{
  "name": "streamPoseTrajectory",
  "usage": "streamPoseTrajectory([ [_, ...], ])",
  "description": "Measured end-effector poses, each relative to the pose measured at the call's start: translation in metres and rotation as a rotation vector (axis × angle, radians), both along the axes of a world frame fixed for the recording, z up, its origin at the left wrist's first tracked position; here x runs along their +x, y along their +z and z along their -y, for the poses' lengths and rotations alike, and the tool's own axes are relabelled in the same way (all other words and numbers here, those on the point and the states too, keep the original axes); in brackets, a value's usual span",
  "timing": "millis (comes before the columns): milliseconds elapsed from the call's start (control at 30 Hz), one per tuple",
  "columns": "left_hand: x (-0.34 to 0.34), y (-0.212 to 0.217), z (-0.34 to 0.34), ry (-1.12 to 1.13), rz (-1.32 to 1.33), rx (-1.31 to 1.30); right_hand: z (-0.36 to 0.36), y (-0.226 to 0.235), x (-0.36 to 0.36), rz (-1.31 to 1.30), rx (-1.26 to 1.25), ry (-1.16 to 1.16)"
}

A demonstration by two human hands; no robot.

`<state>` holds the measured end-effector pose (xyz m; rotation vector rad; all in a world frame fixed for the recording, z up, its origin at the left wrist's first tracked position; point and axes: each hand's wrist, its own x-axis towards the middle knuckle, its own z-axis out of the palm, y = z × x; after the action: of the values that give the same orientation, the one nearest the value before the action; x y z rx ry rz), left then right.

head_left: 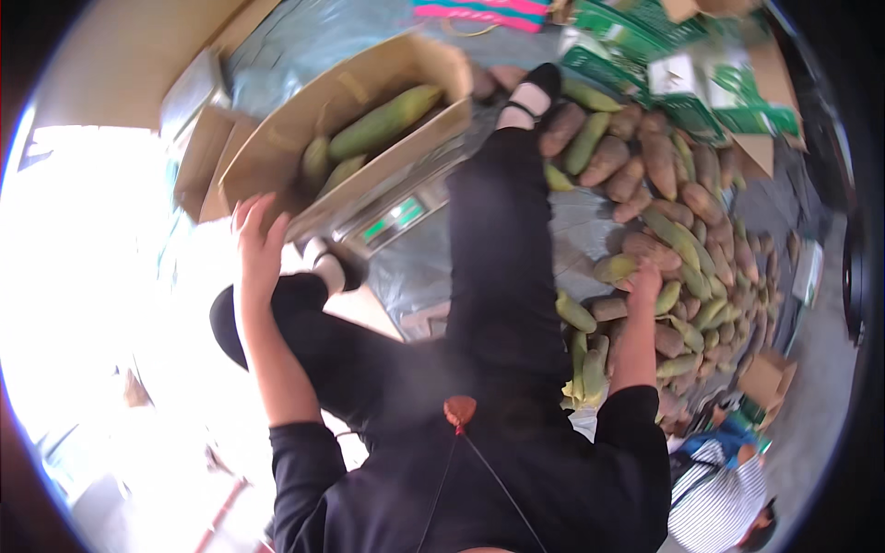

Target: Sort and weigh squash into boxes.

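My left hand is open, its fingers apart, at the near left edge of a cardboard box. Inside the box lie a few long green radishes. The box rests on a scale with a lit green display. To my right, my right hand reaches down to a heap of radishes, some green and some brown with what looks like soil. Its fingers are closed at the end of a short green radish; the palm side is hidden.
My outstretched leg lies between the scale and the heap. Green and white cartons stand at the far right. A person in a striped top is at the lower right, near an open carton. Glare covers the left side.
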<state>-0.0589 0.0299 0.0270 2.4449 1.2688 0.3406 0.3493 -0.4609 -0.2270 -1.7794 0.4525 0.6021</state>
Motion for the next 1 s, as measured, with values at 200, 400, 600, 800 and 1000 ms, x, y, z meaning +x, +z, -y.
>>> streamPoseTrajectory([
  [200,0.002,-0.008,0.002,0.151,-0.009,-0.032,-0.085,0.141,0.012,0.226,0.199,-0.067],
  [400,-0.005,-0.010,0.000,0.109,-0.122,0.002,-0.193,0.274,0.005,0.445,0.539,0.316],
  [600,-0.001,-0.006,0.004,0.132,-0.155,-0.014,-0.295,0.325,-0.034,0.306,1.067,0.707],
  [800,0.000,-0.016,0.001,0.039,-0.104,0.007,-0.398,0.299,-0.118,-0.146,1.065,0.835],
  [1000,-0.013,-0.021,-0.014,-0.051,-0.092,-0.064,-0.375,0.265,-0.088,0.373,0.795,0.894],
])
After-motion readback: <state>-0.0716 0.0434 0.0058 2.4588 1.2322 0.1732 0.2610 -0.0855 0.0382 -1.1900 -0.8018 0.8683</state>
